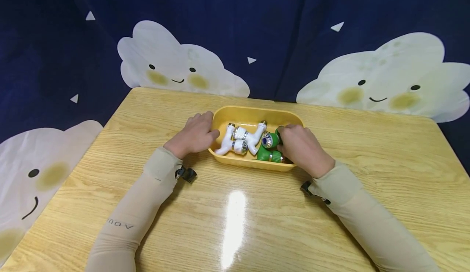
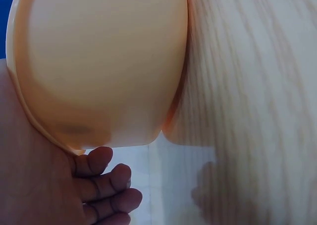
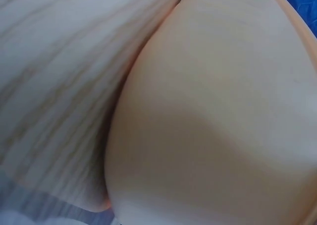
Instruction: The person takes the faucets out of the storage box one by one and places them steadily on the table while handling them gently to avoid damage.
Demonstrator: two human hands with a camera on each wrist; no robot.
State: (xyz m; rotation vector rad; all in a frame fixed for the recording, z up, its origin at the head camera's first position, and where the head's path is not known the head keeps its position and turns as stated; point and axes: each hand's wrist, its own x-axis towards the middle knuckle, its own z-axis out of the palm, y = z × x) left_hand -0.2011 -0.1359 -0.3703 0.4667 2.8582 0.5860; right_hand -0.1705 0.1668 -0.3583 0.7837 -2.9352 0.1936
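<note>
A yellow plastic basin (image 1: 253, 163) stands on the table. My left hand (image 1: 195, 132) grips its left end, thumb over the rim. In the left wrist view, the curled fingers (image 2: 114, 185) show past the basin wall (image 2: 104, 61). Two white taps (image 1: 225, 143) (image 1: 256, 138) with ribbed knobs lie inside the basin. My right hand (image 1: 304, 147) reaches over the right rim and holds a green tap (image 1: 270, 140), its fingertips mostly hidden. Under that one lies another green tap (image 1: 276, 156). The right wrist view shows the basin's outer wall (image 3: 208, 111) but no fingers.
The wooden table (image 1: 176, 223) extends around the basin. Behind it hangs a dark blue curtain (image 1: 271, 31) with white clouds. Small black devices (image 1: 186, 174) are strapped at both wrists, over the pale sleeves.
</note>
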